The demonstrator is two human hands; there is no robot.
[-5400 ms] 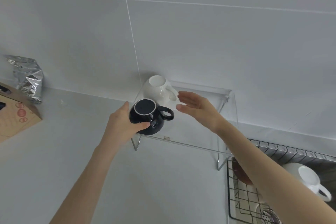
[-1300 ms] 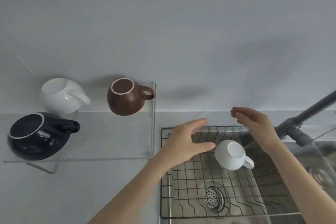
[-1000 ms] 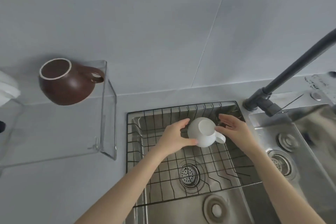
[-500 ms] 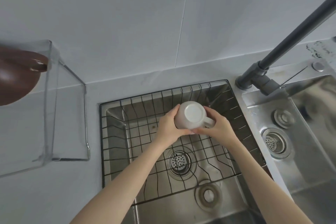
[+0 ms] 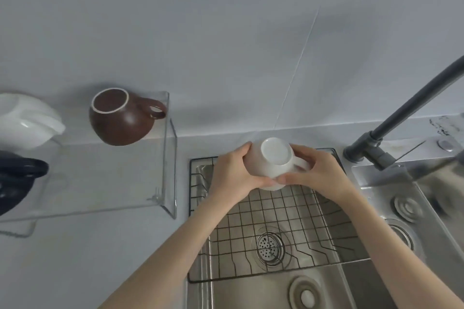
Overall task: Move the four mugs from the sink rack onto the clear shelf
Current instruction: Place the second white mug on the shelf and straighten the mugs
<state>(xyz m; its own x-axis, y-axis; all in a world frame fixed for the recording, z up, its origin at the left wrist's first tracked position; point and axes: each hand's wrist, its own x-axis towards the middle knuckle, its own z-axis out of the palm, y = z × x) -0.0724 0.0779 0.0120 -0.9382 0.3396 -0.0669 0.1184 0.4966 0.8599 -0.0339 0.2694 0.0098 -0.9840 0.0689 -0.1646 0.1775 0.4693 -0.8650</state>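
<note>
Far to the left of my fingers, at the frame's edge, a glossy white ceramic mug (image 5: 23,120) sits upside down on the clear acrylic shelf (image 5: 105,175), and just in front of it a dark navy round mug (image 5: 15,180) rests on the same shelf, partly cut off. Nearer my fingers, still to their left, a rounded brown glazed mug with a pale rim (image 5: 120,118) stands inverted at the shelf's back right corner, its handle pointing toward me. My left hand (image 5: 233,178) wraps the left side of a small white ceramic mug (image 5: 272,160), fingers curled snugly around its body. The mug is bottom up, its flat base facing the camera, held above the far end of the black wire sink rack (image 5: 276,228) and not touching it. My right hand (image 5: 319,175) closes on the mug's right side, fingers at the handle, thumb under the lower edge. Right of my fingers, a dark grey metal tap (image 5: 401,118) slants over the steel sink (image 5: 263,293).
</note>
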